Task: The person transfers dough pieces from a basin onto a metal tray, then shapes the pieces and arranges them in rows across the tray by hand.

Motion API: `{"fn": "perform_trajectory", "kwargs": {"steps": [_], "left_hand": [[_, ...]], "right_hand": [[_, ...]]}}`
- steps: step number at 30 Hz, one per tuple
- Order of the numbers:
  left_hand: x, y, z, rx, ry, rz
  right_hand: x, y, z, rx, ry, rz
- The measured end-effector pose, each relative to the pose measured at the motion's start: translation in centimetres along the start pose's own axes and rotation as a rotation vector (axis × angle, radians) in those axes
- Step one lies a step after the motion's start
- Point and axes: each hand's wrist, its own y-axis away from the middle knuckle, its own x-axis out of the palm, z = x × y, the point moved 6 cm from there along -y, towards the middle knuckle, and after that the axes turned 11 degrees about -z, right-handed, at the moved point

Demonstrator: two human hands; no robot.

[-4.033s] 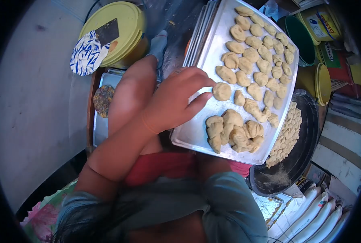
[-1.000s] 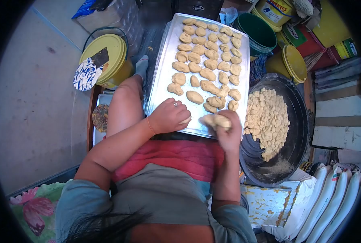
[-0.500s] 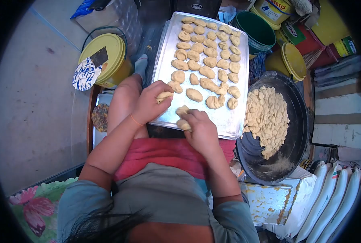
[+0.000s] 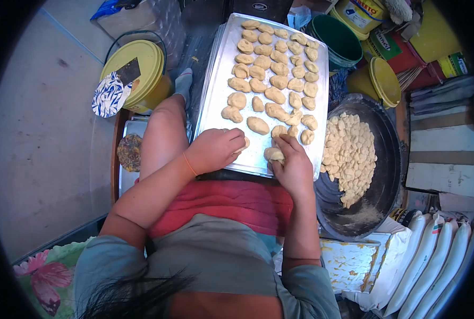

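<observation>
Rows of pale yellow dough pieces (image 4: 274,95) lie on a metal baking tray (image 4: 208,114) across my lap. Over the tray's near left part, my left hand (image 4: 216,149) is curled around a dough piece (image 4: 243,144), which shows at its fingertips. At the near right part, my right hand (image 4: 294,162) pinches another dough piece (image 4: 273,154) between thumb and fingers. Just beyond these fingers, dough pieces rest on the tray, partly covered by the hand. To the right, a wide black basin (image 4: 388,159) holds a heap of small dough pieces (image 4: 348,154).
A yellow lidded bucket (image 4: 151,80) stands at left, with a patterned piece (image 4: 109,94) on its lid. Behind the basin are a green bucket (image 4: 335,40) and a yellow bucket (image 4: 384,82). White filled bags (image 4: 433,266) stand at lower right.
My left hand has moved right and slightly nearer with its dough piece. My right hand has shifted right along the tray, toward the dough at its near right.
</observation>
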Motion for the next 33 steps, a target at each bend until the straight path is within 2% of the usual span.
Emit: {"fn": "perform_trajectory", "kwargs": {"steps": [6, 9, 15, 18, 23, 28, 31, 33], "left_hand": [[0.1, 0.2, 0.2, -0.02, -0.05, -0.016], [0.1, 0.2, 0.3, -0.064, -0.034, -0.011], [-0.5, -0.9, -0.1, -0.066, 0.009, 0.019], [0.2, -3.1, -0.6, -0.056, -0.062, 0.076], [3.3, -4.9, -0.2, 0.065, -0.218, 0.177], [2.7, -4.9, 0.3, -0.05, -0.291, 0.27], [2.1, -4.6, 0.1, -0.058, -0.282, 0.26], [2.1, -4.7, -0.1, -0.012, -0.258, 0.243]], "right_hand": [[-1.4, -0.1, -1.2, 0.19, -0.075, -0.061], [-0.9, -0.2, -2.1, 0.095, -0.016, -0.12], [-2.0, 0.1, -1.3, 0.14, -0.02, -0.079], [-2.1, 0.0, -0.2, 0.276, 0.033, 0.068], [-1.2, 0.2, 0.2, 0.181, 0.073, 0.086], [-0.2, 0.1, 0.8, 0.041, 0.004, 0.08], [-0.7, -0.1, 0.6, 0.049, -0.055, 0.058], [-1.7, -0.2, 0.0, 0.148, -0.031, 0.041]]}}
